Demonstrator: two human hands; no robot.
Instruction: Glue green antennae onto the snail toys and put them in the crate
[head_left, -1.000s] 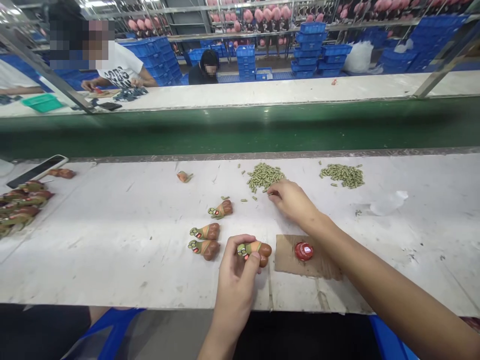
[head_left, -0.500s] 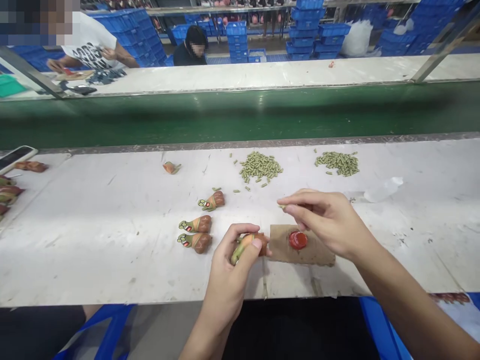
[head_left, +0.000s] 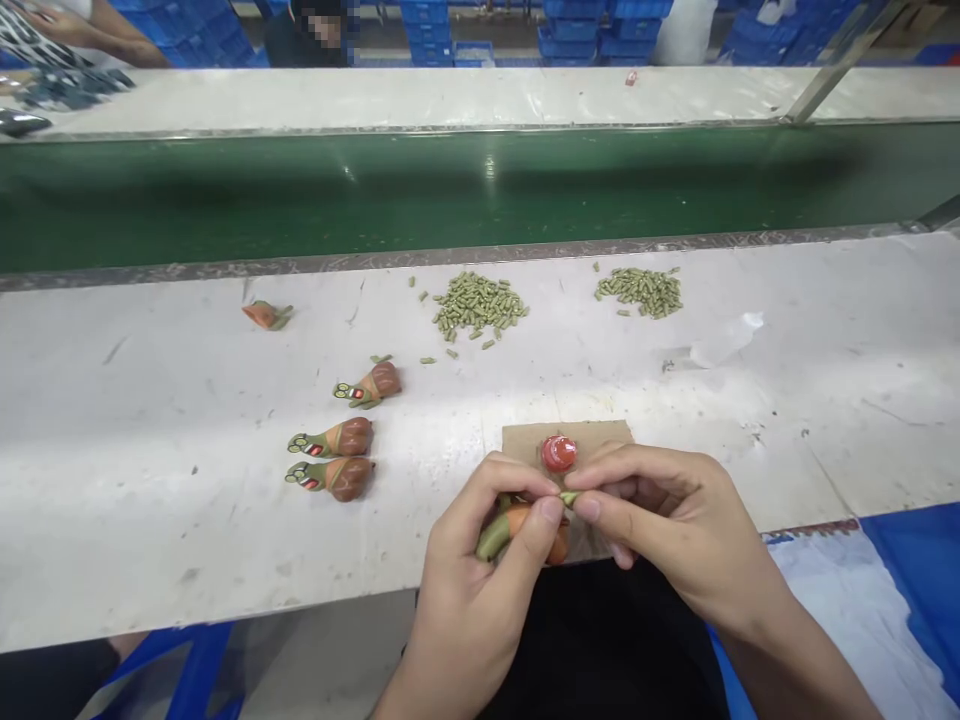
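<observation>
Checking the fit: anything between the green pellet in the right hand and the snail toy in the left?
Nothing visible: the green pellet in the right hand is at the snail toy in the left hand.

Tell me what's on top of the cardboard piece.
A red cap sits on the cardboard piece; the left hand and right hand cover its near part, hiding anything there.

Toy snails (head_left: 352, 437) lie left of the pellet piles (head_left: 480, 306) on the bench (head_left: 825, 400).

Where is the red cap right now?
In the head view, the red cap sits on the brown cardboard piece, just beyond the left hand and right hand.
</observation>
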